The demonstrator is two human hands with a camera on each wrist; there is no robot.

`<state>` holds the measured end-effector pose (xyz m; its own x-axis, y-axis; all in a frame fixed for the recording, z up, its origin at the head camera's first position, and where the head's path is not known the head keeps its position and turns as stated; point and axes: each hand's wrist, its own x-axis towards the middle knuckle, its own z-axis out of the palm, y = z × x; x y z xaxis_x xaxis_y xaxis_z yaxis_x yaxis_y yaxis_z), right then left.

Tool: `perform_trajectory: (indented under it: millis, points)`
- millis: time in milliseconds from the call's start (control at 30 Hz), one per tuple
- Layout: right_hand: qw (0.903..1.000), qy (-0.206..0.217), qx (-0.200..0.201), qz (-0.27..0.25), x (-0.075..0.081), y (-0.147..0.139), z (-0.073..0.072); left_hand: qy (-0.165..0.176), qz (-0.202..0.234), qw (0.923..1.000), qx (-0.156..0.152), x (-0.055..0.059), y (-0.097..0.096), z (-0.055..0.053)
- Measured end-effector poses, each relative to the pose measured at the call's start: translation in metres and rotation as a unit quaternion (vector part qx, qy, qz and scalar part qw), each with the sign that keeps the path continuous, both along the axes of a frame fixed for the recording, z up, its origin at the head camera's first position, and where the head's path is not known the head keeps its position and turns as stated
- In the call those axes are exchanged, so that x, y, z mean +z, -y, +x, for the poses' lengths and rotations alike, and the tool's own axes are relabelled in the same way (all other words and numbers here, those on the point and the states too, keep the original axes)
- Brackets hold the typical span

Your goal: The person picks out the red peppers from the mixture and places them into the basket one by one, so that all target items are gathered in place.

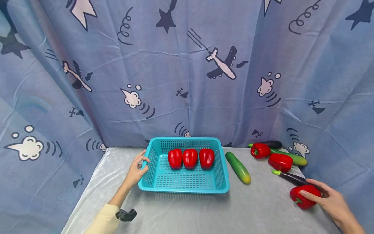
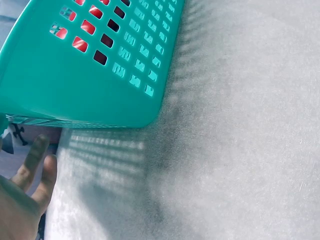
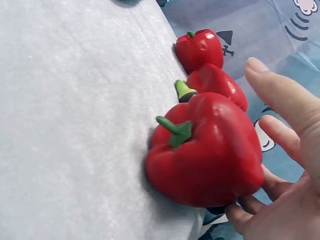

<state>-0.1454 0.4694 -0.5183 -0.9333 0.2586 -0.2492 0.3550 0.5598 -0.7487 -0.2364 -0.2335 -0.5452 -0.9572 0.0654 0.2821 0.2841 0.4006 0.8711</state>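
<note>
My left hand [image 1: 138,168] is at the left rim of a turquoise basket [image 1: 184,191], thumb and fingers pinching the rim. In the left wrist view, two of its fingers [image 2: 46,182] stretch out below the basket's corner. Three red bell peppers [image 1: 190,159] stand in a row inside. At the right, my right hand [image 1: 330,198] is spread around another red bell pepper [image 1: 302,196] on the table. In the right wrist view its thumb stands away from this bell pepper [image 3: 210,150], while other fingertips [image 3: 237,216] are right at its lower side.
Behind that pepper lie an eggplant [image 1: 292,178], two more red bell peppers [image 1: 280,162], a cucumber [image 1: 297,159] and a second eggplant [image 1: 273,144]. Another cucumber [image 1: 238,167] lies beside the basket's right side. A patterned blue curtain [image 1: 175,81] hangs along the table's [image 1: 190,214] back and sides.
</note>
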Motion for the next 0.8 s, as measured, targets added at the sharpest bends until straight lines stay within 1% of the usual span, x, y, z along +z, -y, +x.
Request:
perform_trajectory:
  millis: [133, 200, 300, 500, 633, 700, 800]
  points:
    - [0.9978, 0.053, 0.025, -0.032, -0.001, -0.002, -0.002, -0.003, 0.005, 1.0, -0.001, 0.0, 0.0, 0.0]
    - [0.9964, 0.066, 0.03, -0.043, -0.002, -0.003, -0.002, -0.004, 0.009, 0.9999, -0.002, 0.001, 0.0, 0.0]
    - [0.9964, 0.062, 0.032, -0.048, -0.004, -0.003, -0.002, -0.006, 0.007, 1.0, -0.002, 0.0, 0.001, 0.0]
    - [0.9983, 0.036, 0.016, -0.042, -0.005, -0.002, -0.002, 0.003, 0.008, 1.0, -0.002, 0.001, 0.001, 0.0]
    - [0.9986, 0.039, 0.013, -0.035, -0.006, -0.002, -0.002, -0.001, 0.003, 1.0, 0.002, 0.001, -0.001, 0.0]
    - [0.9983, 0.044, 0.018, -0.032, -0.007, -0.002, -0.003, -0.006, 0.004, 1.0, 0.002, 0.004, -0.003, 0.002]
    - [0.9973, 0.062, 0.031, -0.025, -0.009, -0.002, -0.003, -0.01, 0.009, 0.9999, -0.002, 0.015, -0.007, 0.008]
